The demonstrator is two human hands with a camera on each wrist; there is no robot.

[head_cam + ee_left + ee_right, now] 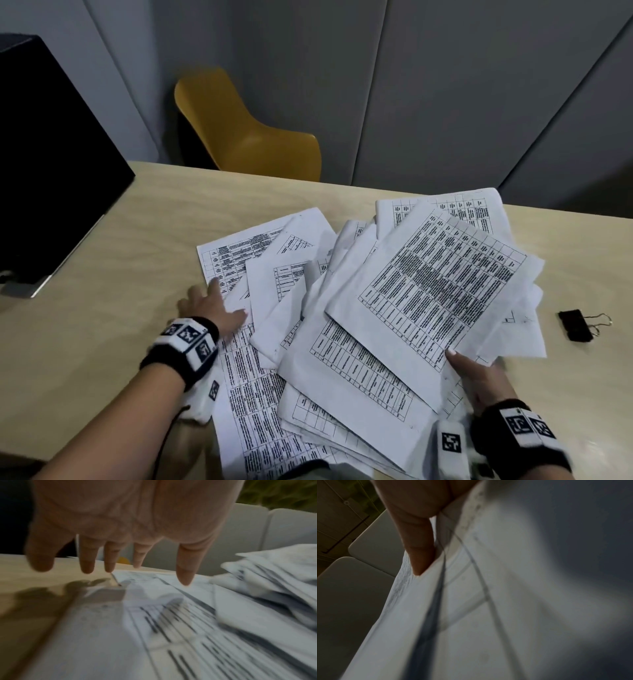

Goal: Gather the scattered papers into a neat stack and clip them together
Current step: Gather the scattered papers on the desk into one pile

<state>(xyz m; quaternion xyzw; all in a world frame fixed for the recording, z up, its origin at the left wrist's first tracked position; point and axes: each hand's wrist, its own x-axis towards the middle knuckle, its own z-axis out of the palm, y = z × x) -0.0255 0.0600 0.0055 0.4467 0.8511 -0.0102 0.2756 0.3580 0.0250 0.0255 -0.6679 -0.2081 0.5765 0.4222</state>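
Papers: we see them fanned loosely, unsquared.
Left hand: spread flat, gripping nothing.
Right hand: pinching upper sheets.
Binder clip: unused; we must still clip.

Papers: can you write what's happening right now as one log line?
papers: scattered, unclipped | left hand: flat on papers | right hand: holding some papers | clip: untouched on table

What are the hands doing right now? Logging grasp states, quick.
Left hand: open, fingers spread over the scattered papers.
Right hand: holding a bunch of sheets, thumb on top.
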